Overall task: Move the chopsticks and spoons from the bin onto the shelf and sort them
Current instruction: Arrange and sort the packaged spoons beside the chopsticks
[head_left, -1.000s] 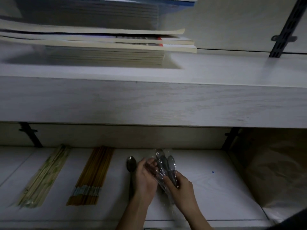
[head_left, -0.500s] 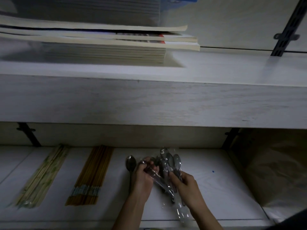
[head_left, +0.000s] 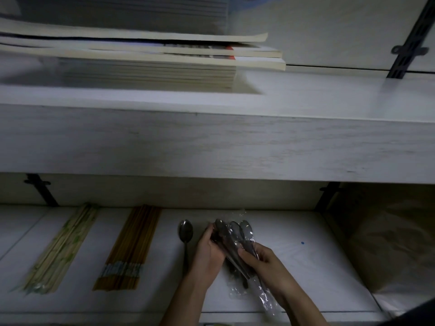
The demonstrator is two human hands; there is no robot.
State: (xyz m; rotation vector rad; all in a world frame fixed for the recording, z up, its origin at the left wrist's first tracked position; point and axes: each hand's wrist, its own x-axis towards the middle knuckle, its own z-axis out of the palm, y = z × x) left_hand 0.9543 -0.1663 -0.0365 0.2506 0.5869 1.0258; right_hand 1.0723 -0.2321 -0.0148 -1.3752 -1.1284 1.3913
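Lowered slightly, both hands are gripping a clear-plastic-wrapped bundle of steel spoons (head_left: 231, 241): left hand (head_left: 209, 254), right hand (head_left: 266, 262); apparently partly unwrapped.

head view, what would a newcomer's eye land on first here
First, the two hands low in the middle: the left hand and right hand hold a bundle of shiny metal spoons in clear plastic wrap above the white lower shelf. Left of them lie a single metal spoon, a row of brown wooden chopsticks and a row of pale bamboo chopsticks. A stack of books sits on the upper shelf.
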